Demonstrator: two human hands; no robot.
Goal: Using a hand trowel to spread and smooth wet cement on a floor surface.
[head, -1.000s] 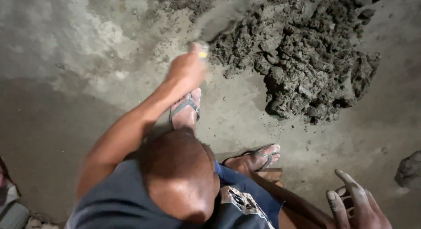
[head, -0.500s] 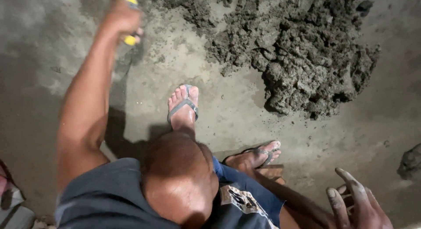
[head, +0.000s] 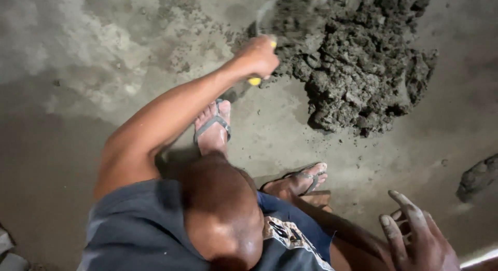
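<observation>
The right hand [head: 415,237] is held open at the lower right, fingers spread and grey-smeared, gripping nothing. The mortar pile [head: 358,68] lies well apart at eleven o'clock. A co-worker's hand [head: 259,56] is nearer, at the pile's nine o'clock, clamped on a yellow-handled tool [head: 254,80].

A grey concrete floor [head: 78,162] carries a dark mortar heap [head: 358,68] and a smaller clump [head: 477,177].
</observation>
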